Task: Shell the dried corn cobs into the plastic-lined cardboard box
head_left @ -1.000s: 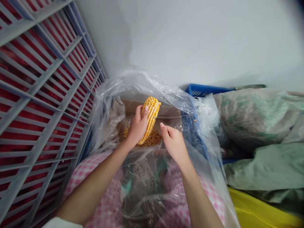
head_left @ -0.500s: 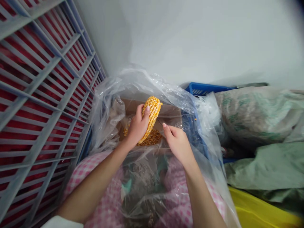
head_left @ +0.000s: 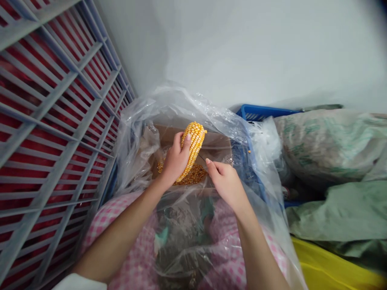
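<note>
My left hand (head_left: 174, 162) is wrapped round a yellow corn cob (head_left: 193, 143), which stands tilted with its tip up over a cardboard box (head_left: 215, 141). Loose kernels (head_left: 196, 174) lie in the bottom of that box. My right hand (head_left: 225, 183) is closed just right of the cob's lower half, its fingers pinched on a thin dark tool that touches the cob; I cannot make out what it is. A clear plastic sheet (head_left: 181, 104) drapes around the box and over my lap.
A grey lattice crate wall (head_left: 54, 121) with red behind it stands at the left. A blue basket (head_left: 260, 113) and filled woven sacks (head_left: 326, 149) are at the right, a yellow bin (head_left: 326, 270) at the lower right. A white wall is behind.
My right hand has shifted slightly right and down along the cob. The left hand and the cob have stayed almost still.
</note>
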`<state>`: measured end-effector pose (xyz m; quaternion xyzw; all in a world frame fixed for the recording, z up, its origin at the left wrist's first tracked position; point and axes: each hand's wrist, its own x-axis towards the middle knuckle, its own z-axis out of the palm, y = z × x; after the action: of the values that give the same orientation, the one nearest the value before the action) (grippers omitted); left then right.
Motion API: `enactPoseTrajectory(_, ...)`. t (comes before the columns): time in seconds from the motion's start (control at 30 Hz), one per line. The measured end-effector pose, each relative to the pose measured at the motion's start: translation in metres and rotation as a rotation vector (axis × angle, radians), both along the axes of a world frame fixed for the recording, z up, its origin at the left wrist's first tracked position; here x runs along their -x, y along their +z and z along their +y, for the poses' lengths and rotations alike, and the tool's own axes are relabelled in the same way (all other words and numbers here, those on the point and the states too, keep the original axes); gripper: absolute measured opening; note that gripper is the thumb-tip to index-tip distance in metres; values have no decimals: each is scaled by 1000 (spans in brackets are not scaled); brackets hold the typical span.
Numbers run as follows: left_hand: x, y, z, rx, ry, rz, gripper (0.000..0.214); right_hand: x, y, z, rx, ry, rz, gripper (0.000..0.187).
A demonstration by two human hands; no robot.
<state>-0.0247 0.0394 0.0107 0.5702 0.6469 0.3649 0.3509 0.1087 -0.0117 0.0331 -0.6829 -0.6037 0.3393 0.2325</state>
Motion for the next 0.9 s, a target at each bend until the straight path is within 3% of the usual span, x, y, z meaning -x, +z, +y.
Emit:
enactPoseTrajectory(0.37,-4,1,-8,6,-117,180,42,-11,4,0,137,93,58,42)
enactPoseTrajectory(0.53,-6,2,-12,22,-132,244,43,-9,-3,2,125,78,41,41)
enactPoseTrajectory(0.73,-5,-3,-10,54,-26,159,43,16,-18,-4,-20,-38,72,39)
enactPoseTrajectory(0.9,-12,-13,-11,62,17,-119,38,35,-26,-7,-98,-212,100,36)
